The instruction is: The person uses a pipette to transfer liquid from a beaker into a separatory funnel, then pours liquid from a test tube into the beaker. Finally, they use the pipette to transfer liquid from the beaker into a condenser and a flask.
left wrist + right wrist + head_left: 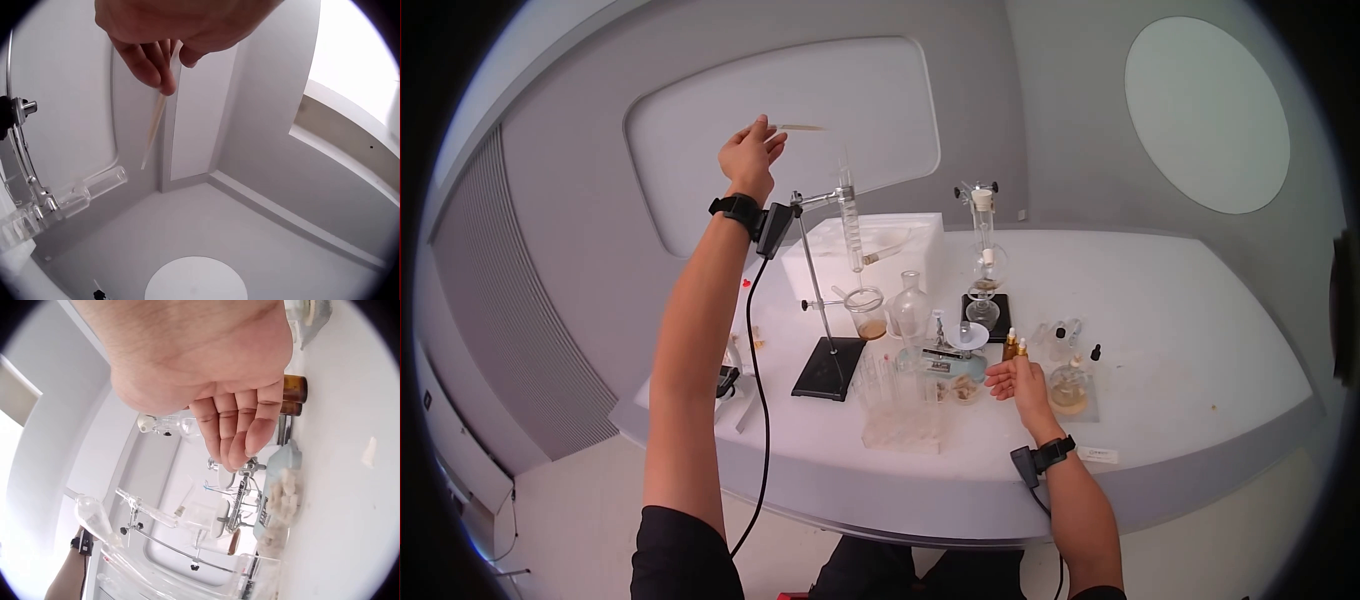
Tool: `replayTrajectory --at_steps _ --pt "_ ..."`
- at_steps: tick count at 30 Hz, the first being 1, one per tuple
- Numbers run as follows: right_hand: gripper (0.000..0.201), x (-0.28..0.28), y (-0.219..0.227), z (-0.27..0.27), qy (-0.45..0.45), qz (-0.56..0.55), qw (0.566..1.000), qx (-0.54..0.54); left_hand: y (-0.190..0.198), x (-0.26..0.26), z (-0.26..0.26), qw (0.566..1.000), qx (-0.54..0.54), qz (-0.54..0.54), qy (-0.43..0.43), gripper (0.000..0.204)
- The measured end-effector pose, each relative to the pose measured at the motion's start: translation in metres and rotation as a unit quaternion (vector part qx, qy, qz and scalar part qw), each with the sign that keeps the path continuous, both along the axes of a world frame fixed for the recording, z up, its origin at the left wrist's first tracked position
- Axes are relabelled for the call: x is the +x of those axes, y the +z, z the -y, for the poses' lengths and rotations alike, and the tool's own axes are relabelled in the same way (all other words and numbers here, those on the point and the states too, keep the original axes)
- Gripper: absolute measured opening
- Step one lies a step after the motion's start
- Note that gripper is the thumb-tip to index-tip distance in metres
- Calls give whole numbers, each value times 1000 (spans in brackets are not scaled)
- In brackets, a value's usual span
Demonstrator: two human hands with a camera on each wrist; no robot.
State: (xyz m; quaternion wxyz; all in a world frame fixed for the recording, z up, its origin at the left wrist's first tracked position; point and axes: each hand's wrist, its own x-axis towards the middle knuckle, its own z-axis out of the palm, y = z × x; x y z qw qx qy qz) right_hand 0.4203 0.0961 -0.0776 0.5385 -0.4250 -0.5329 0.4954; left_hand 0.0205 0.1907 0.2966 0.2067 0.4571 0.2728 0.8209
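High on the left in the head view, my left hand (748, 155) pinches a slim dropper pipette (802, 127) between thumb and fingers. In the left wrist view its tapered tip slants down, with pale tan colour inside, apart from the open top of a glass coil condenser (106, 181). The condenser (852, 225) stands upright in a clamp, above a beaker (866, 310) with brown contents. Low over the table, my right hand (1026, 392) has relaxed fingers and holds nothing. Amber dropper bottles (1010, 346) stand just behind it, and a dish of pale chunks (965, 390) lies to its left.
A rack of test tubes (900, 432) stands at the front, near the black stand base (830, 370). Behind are a blue balance (940, 364), a clear flask (910, 305) and a white box (810, 275). Another glass setup (986, 265) stands at the back right.
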Motion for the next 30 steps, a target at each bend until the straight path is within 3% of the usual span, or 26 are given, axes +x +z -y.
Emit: replayTrajectory --at_steps 30 --pt "69 0 0 1 7 11 1000 3 19 13 -5 987 -24 -128 91 33"
